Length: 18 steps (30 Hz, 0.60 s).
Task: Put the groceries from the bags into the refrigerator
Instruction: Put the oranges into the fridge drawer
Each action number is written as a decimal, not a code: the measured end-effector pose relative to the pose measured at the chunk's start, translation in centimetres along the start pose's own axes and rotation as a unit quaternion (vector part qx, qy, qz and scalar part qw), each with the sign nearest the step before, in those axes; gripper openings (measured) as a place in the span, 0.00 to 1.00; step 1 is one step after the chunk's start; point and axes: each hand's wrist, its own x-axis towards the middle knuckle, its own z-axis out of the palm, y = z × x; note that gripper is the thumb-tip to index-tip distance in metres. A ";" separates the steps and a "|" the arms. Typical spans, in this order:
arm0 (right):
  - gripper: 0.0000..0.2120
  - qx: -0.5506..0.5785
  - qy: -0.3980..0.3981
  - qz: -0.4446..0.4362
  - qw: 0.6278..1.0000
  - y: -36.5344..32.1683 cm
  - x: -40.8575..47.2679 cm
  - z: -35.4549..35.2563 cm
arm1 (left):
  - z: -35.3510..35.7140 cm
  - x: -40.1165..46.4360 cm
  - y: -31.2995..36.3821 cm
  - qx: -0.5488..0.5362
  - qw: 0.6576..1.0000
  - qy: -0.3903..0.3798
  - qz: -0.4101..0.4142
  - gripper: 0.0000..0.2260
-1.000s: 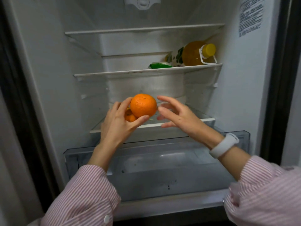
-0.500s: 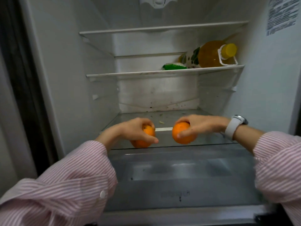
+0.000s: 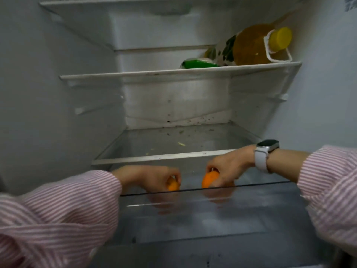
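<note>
Dressed in long sleeves (image 3: 58, 215) of pink-and-white pinstriped shirt cloth, a small white button at the left cuff — on the right wrist, a smartwatch (image 3: 265, 153) with white strap and dark rectangular face.

Dim, greyish light falls on pale walls (image 3: 328, 97) and speckled glass shelves (image 3: 173, 140).

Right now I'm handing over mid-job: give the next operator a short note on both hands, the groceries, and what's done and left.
Left hand grips an orange; right hand grips another orange. Both are low, just behind the clear drawer's front rim.
Done: an oil bottle and a green packet lie on the shelf above.
Left: set both oranges down and let go. The bags are out of view.
</note>
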 end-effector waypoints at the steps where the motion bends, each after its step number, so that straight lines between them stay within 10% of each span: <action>1: 0.21 -0.013 0.000 0.002 1.000 0.4 0.7 0.3 | 0.2 0.3 -0.5 -0.009 1.000 -0.011 -0.002 0.12; 18: 0.32 0.079 0.039 -0.076 0.993 2.7 7.5 4.6 | 4.4 5.8 -4.3 -0.134 0.988 0.055 -0.058 0.29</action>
